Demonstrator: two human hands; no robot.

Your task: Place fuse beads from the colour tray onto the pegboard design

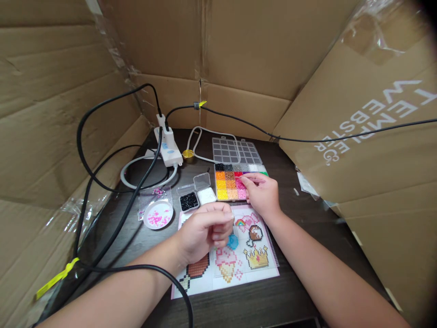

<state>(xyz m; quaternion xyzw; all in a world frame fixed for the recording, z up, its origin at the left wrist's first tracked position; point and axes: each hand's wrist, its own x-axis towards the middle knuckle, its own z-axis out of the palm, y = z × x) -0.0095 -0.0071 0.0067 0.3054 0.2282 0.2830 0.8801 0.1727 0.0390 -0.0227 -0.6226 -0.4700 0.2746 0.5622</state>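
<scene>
My left hand (206,230) hovers with its fingers curled together above a paper pattern sheet (235,262) printed with pixel pictures: an ice cream, a crown, a rainbow. What the fingers pinch is too small to make out. My right hand (261,193) reaches into the open bead box (229,182) of coloured compartments, fingertips pinched over the pink and red beads. The box's clear lid (235,150) lies folded back behind it.
Two small open cases, one of black beads (189,201) and one of white beads (206,196), stand left of the box. A white dish (158,214) holds pink beads. A power strip (168,145), black cables and cardboard walls (51,114) surround the dark table (300,218).
</scene>
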